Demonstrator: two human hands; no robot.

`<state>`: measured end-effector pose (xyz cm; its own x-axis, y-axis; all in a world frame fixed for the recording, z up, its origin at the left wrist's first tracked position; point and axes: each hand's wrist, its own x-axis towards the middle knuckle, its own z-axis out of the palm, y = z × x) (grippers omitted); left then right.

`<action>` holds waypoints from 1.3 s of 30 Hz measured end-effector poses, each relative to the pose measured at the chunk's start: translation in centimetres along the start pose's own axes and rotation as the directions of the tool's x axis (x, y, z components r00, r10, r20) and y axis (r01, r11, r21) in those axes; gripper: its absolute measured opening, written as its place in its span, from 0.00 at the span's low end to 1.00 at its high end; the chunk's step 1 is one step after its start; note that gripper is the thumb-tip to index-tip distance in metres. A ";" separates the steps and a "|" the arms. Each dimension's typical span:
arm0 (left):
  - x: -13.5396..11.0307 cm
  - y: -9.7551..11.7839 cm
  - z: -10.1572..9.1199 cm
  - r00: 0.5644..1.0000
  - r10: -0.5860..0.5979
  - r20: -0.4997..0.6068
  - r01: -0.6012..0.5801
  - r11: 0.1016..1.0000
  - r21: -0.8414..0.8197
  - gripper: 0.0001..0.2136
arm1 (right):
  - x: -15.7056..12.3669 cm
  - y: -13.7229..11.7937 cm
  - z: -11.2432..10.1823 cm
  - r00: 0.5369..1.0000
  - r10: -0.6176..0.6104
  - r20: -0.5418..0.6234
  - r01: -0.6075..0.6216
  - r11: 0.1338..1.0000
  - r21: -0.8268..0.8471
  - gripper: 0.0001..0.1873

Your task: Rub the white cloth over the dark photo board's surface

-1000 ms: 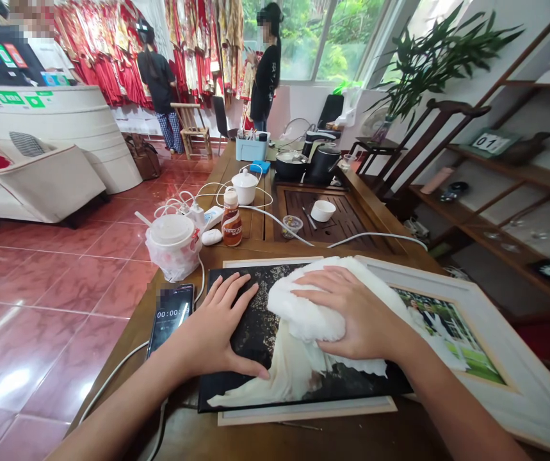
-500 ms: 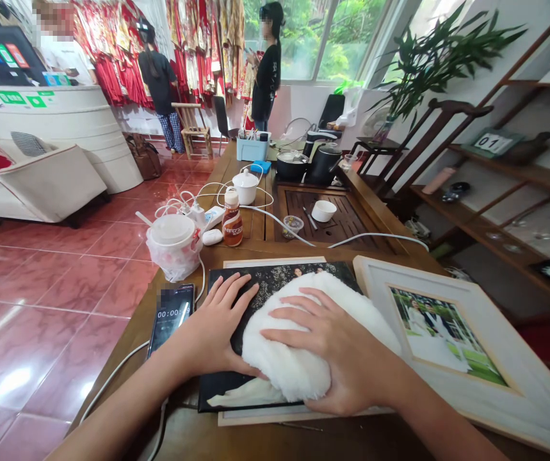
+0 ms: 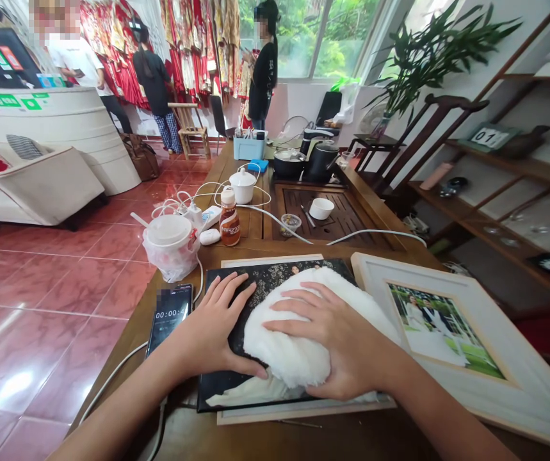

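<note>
A dark photo print lies flat on the wooden table, resting on a pale board. My left hand lies flat on its left edge with fingers spread, holding it down. My right hand presses a fluffy white cloth onto the print's middle, fingers curved over the cloth. To the right lies a white-framed wedding photo.
A phone showing a timer lies left of the print. Behind stand a bagged white cup, a brown bottle, a power strip with cables, a teapot and a tea tray. Several people stand far back by red garments.
My right hand has swept the white cloth from the print's upper right toward its lower middle. My left hand has stayed in place.
</note>
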<state>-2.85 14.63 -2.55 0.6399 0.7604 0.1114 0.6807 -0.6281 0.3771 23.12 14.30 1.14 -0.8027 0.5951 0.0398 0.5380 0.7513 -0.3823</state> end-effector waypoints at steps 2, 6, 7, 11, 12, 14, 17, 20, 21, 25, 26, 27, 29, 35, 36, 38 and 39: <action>-0.2 0.0 0.0 1.000 0.001 -0.007 -0.002 1.000 -0.011 0.56 | -0.1 0.2 -0.1 1.000 0.017 -0.016 -0.017 1.000 -0.015 0.40; -0.6 0.0 0.0 1.000 0.004 -0.009 -0.004 1.000 -0.024 0.56 | -0.3 0.9 -0.5 0.996 0.062 -0.063 -0.066 0.996 -0.058 0.39; -0.8 0.0 0.0 1.000 0.003 -0.008 -0.003 1.000 -0.025 0.56 | -0.4 1.1 -0.6 0.994 0.073 -0.077 -0.078 0.994 -0.070 0.39; -1.3 0.0 -0.2 1.000 -0.007 0.011 0.007 1.000 -0.013 0.56 | -0.9 2.0 -0.8 0.987 0.097 -0.128 -0.112 0.987 -0.118 0.36; -1.4 0.1 -0.3 1.000 -0.010 0.017 0.010 1.000 -0.009 0.56 | -1.0 2.3 -0.9 0.985 0.101 -0.138 -0.119 0.984 -0.131 0.35; -1.6 0.1 -0.4 1.000 -0.013 0.023 0.013 1.000 -0.003 0.56 | -1.2 2.8 -0.9 0.982 0.108 -0.152 -0.132 0.979 -0.155 0.34; -1.7 0.2 -0.5 1.000 -0.010 0.017 0.010 1.000 -0.007 0.56 | -1.4 3.3 -0.9 0.979 0.112 -0.170 -0.141 0.975 -0.174 0.35; -1.7 0.2 -0.4 1.000 -0.004 0.004 0.004 1.000 -0.018 0.56 | -1.5 3.4 -0.9 0.977 0.105 -0.183 -0.137 0.976 -0.170 0.35; -1.7 0.2 -0.4 1.000 -0.002 0.001 0.002 1.000 -0.020 0.56 | -1.5 3.4 -0.9 0.977 0.103 -0.186 -0.135 0.977 -0.167 0.35; -1.6 0.2 -0.4 1.000 -0.005 0.007 0.005 1.000 -0.018 0.56 | -1.4 3.1 -0.9 0.978 0.100 -0.185 -0.130 0.978 -0.162 0.35; -1.5 0.2 -0.4 1.000 -0.008 0.012 0.008 1.000 -0.014 0.56 | -1.3 3.0 -0.9 0.979 0.100 -0.179 -0.130 0.978 -0.161 0.35; -1.5 0.2 -0.4 1.000 -0.010 0.016 0.010 1.000 -0.010 0.56 | -1.2 2.9 -0.9 0.980 0.100 -0.172 -0.128 0.979 -0.159 0.35; -1.3 0.2 -0.4 1.000 -0.011 0.021 0.011 1.000 -0.003 0.56 | -1.0 2.5 -0.8 0.984 0.098 -0.151 -0.120 0.982 -0.148 0.36; -0.2 0.3 0.0 1.000 -0.008 0.016 0.008 1.000 0.003 0.57 | -0.3 0.7 -0.5 0.997 0.069 -0.048 -0.072 0.994 -0.077 0.40; 0.0 0.4 0.1 1.000 -0.009 0.015 0.009 1.000 0.006 0.57 | -0.3 0.4 -0.4 0.998 0.056 -0.033 -0.058 0.996 -0.063 0.40; 0.3 0.4 0.2 1.000 -0.011 0.018 0.011 1.000 0.016 0.56 | -0.2 -0.2 -0.2 0.999 0.031 -0.004 -0.032 0.999 -0.035 0.41; 0.4 0.4 0.2 1.000 -0.012 0.024 0.012 1.000 0.024 0.56 | -0.1 -0.4 -0.1 1.000 0.022 0.009 -0.022 1.000 -0.022 0.42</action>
<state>-2.21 14.68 -2.53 0.6399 0.7638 0.0845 0.6963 -0.6228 0.3566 23.05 13.95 1.36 -0.7931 0.6087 0.0228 0.5608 0.7442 -0.3628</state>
